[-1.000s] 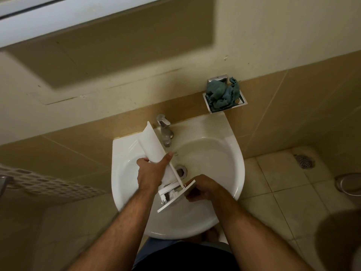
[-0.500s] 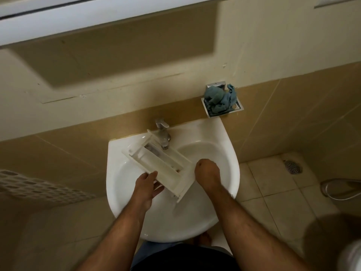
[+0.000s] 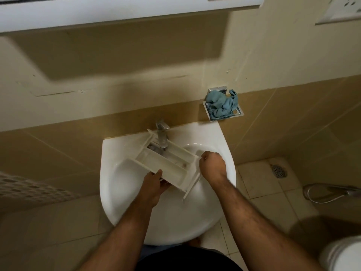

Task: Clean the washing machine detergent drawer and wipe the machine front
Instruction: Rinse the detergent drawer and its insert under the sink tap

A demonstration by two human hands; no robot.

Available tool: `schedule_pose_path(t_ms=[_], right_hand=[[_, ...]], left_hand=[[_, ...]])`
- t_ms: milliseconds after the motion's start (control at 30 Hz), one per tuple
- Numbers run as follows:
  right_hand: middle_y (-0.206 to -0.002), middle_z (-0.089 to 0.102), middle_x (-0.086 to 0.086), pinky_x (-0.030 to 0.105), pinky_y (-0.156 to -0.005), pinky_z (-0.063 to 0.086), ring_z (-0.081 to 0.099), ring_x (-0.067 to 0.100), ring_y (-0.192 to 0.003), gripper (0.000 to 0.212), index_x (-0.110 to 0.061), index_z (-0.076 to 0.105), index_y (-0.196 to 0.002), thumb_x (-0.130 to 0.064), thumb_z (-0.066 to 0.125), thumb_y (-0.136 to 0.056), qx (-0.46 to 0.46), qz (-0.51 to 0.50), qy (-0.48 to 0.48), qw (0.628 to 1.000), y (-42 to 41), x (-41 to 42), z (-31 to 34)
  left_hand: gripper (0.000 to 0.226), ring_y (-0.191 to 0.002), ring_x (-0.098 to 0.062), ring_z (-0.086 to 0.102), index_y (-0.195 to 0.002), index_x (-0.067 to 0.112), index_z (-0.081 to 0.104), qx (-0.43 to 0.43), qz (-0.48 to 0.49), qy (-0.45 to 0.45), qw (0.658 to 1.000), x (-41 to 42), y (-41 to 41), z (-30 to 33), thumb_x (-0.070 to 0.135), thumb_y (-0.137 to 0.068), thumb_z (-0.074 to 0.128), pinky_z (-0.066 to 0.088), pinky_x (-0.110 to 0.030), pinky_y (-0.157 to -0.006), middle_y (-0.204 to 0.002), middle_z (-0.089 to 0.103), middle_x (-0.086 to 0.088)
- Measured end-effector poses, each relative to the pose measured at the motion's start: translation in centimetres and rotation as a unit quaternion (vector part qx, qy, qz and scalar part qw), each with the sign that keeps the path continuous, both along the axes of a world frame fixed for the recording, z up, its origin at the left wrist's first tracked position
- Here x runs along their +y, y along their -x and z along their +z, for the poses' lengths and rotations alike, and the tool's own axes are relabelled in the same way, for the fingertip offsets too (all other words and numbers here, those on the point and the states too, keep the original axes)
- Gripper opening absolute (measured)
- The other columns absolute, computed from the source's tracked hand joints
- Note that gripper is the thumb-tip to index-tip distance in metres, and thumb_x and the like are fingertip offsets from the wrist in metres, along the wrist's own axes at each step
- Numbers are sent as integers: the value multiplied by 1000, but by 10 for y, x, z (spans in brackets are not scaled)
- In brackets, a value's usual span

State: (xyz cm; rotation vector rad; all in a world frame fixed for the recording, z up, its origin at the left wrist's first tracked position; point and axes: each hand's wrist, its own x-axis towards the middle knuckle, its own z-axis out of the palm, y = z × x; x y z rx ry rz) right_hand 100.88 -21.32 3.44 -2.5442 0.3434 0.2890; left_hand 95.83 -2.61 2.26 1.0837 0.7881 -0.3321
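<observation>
The white detergent drawer [image 3: 166, 163] lies open side up over the white sink [image 3: 214, 202], its far end under the metal tap [image 3: 162, 135]. My left hand [image 3: 154, 184] grips the drawer's near edge from below. To the right, my right hand [image 3: 212, 163] is curled at the drawer's front panel end; its fingers are hidden, so its hold is unclear. A crumpled blue cloth [image 3: 222, 103] sits in the metal wall holder [image 3: 239, 112] above the sink's right corner.
Tiled wall runs behind the sink. A floor drain [image 3: 279, 171] and a hose sprayer [image 3: 332, 192] lie on the tiled floor at the right. A white cabinet edge [image 3: 117, 10] hangs overhead. A white object [image 3: 343, 255] shows at bottom right.
The drawer went from standing on end to lying flat, open side up, under the tap. My left hand shifted to its near edge; my right hand moved up to its right end.
</observation>
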Motion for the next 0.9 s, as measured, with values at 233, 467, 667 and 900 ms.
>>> schedule_pose_path(t_ms=[233,467,667,900], right_hand=[[-101,71,12,29,-73,49,66,29,-89,28,-9,73,-106,-9,49,-90,-16,-18,37,999,2,-9,-3],[-99,70,12,24,-66,41,66,29,-85,27,-9,73,-102,-7,49,-90,-23,-27,44,998,7,-14,-4],[-99,69,12,23,-66,40,65,27,-84,27,-9,73,-102,-7,47,-92,-20,2,45,999,15,-2,-14],[-96,70,10,29,-70,52,64,24,-82,28,-8,73,-98,-7,46,-92,-20,7,18,1000,13,1,-16]], left_hand=[[35,-99,-26,62,-138,1,48,5,-8,21,1000,-10,6,-5,5,-104,39,54,-37,-81,-110,64,-13],[33,-97,-25,63,-133,1,51,9,-18,21,1000,-14,10,-8,2,-101,40,55,-35,-78,-109,64,-14],[27,-90,-25,63,-122,0,54,12,6,7,1000,-6,23,-13,-2,-99,40,55,-37,-79,-98,63,-14],[25,-93,-24,63,-120,5,54,-9,13,-3,1000,2,18,-9,-1,-100,41,54,-39,-82,-101,64,-12]])
